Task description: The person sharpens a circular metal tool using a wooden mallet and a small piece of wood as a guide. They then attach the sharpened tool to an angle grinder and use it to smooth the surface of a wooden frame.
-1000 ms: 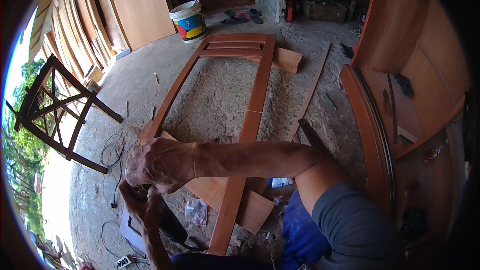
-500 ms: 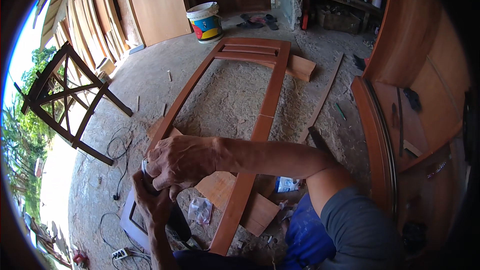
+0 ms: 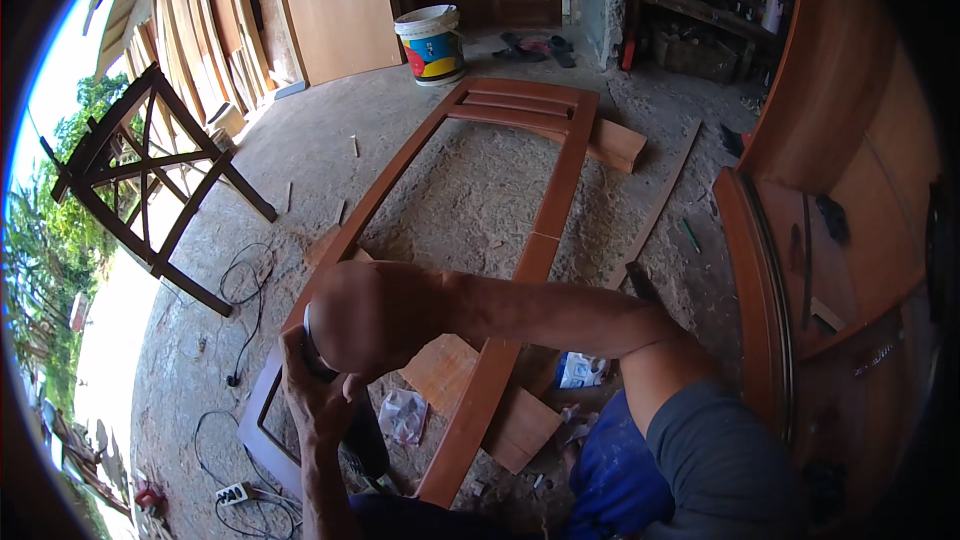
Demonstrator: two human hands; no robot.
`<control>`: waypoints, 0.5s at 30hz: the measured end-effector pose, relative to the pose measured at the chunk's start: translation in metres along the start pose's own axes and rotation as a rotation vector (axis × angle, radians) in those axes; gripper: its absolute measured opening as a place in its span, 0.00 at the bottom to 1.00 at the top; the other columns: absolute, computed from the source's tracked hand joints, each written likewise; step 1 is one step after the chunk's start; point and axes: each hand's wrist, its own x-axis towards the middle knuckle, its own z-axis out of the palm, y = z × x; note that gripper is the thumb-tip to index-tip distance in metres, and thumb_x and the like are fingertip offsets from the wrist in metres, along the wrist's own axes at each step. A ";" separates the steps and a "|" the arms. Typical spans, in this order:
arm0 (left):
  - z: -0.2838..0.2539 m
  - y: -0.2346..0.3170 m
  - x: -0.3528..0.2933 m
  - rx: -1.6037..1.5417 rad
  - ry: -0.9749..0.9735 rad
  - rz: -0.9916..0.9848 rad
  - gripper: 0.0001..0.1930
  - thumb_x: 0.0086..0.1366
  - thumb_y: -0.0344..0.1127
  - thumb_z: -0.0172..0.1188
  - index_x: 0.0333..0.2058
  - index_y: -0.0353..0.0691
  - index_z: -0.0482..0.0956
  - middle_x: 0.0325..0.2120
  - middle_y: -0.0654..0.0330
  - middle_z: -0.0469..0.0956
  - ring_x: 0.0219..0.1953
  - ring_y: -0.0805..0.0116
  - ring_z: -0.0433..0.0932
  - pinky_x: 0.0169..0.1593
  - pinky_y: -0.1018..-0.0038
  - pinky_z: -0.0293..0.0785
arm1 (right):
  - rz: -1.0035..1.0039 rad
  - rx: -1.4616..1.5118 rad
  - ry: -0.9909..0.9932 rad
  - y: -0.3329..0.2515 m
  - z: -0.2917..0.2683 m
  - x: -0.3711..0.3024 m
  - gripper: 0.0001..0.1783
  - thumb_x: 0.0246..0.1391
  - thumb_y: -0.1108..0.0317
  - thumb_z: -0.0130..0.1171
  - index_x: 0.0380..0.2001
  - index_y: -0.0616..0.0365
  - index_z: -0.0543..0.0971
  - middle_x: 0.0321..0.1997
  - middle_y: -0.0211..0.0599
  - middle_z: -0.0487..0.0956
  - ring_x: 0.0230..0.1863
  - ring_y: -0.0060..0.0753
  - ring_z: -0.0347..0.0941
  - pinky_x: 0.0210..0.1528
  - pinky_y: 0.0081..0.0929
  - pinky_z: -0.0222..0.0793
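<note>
My left hand is closed around a dark tool with a rounded, cylinder-like body; its exact kind is mostly hidden. Over the tool's upper end curls my right hand, its back blurred and its fingers largely out of sight. A pale rim shows between the two hands. My right forearm crosses above a reddish-brown wooden frame, which lies on the floor with slats at its far end. Beside my left hand is a bluish-grey panel with an opening.
Wood blocks prop the frame. Near it lie a clear plastic bag, a blue-and-white packet and a thin strip. Cords and a power strip are at lower left, a dark trestle left, a paint bucket behind.
The whole scene has shifted slightly to the right in the picture. Both hands stay together at the dark tool, and the back of my right hand now looks blurred.
</note>
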 end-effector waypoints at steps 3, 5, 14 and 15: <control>0.003 0.003 -0.001 0.006 0.010 0.005 0.34 0.50 0.45 0.77 0.50 0.39 0.69 0.40 0.57 0.77 0.43 0.66 0.76 0.48 0.67 0.74 | 0.102 -0.022 0.031 -0.006 0.006 -0.003 0.25 0.62 0.41 0.54 0.22 0.49 0.71 0.25 0.28 0.70 0.32 0.32 0.72 0.36 0.35 0.72; 0.003 -0.008 -0.002 0.024 0.044 0.049 0.32 0.51 0.43 0.76 0.50 0.38 0.69 0.41 0.58 0.77 0.42 0.66 0.77 0.48 0.68 0.74 | 0.182 -0.060 0.062 -0.010 0.008 0.005 0.25 0.62 0.43 0.55 0.20 0.49 0.71 0.24 0.28 0.70 0.30 0.33 0.72 0.35 0.34 0.71; 0.011 0.015 0.003 0.074 0.273 -0.073 0.29 0.53 0.36 0.73 0.51 0.39 0.69 0.42 0.58 0.73 0.45 0.68 0.74 0.49 0.70 0.72 | 0.289 -0.091 0.266 0.004 0.028 0.025 0.18 0.58 0.53 0.61 0.20 0.51 0.75 0.22 0.31 0.71 0.29 0.36 0.72 0.32 0.37 0.67; 0.013 0.019 0.003 0.048 0.275 -0.091 0.29 0.54 0.36 0.73 0.51 0.39 0.68 0.42 0.58 0.73 0.44 0.68 0.74 0.49 0.70 0.72 | 0.305 -0.084 0.264 0.005 0.026 0.025 0.18 0.58 0.53 0.62 0.20 0.51 0.75 0.22 0.31 0.71 0.29 0.36 0.72 0.32 0.37 0.67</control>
